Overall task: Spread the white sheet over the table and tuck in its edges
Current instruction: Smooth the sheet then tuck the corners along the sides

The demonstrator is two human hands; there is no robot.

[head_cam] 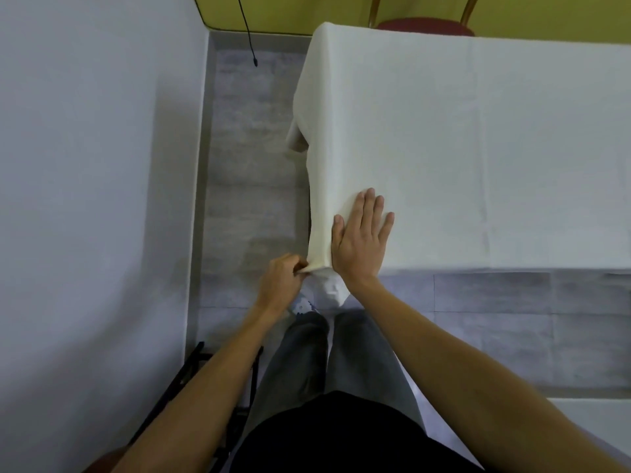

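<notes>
The white sheet [461,141] lies spread over the table and covers its whole top, with its left side hanging down the table's edge. My right hand [362,233] presses flat on the sheet at the near left corner, fingers straight. Beside that corner, my left hand [281,281] pinches the sheet's hanging edge, which is pulled taut along the left side. A loose flap of sheet [333,290] droops below the corner between my two hands.
A white wall [95,165] runs close along the left, leaving a narrow strip of grey floor [249,148] beside the table. A red-seated chair [425,27] stands behind the table. A black cable [247,32] hangs at the back. A dark folding frame [191,377] leans near my left leg.
</notes>
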